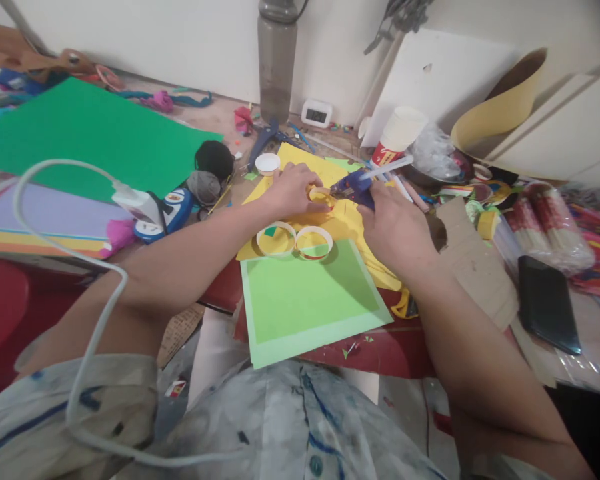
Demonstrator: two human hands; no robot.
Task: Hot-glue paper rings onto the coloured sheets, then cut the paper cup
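My right hand is closed around a blue glue gun, with a whitish glue stick poking out of its back. The gun's tip points left, at a small pale ring pinched in the fingers of my left hand. Whether the tip touches the ring I cannot tell. Below my hands, two white rings stand side by side on yellow paper. Light green sheets lie in front of them. Left of my left hand is a small white cup-like piece.
A dark bottle and a small digital clock stand at the back. A green sheet and yarn balls lie left. Right are a paper cup, cardboard and a phone. A white cable loops past my left arm.
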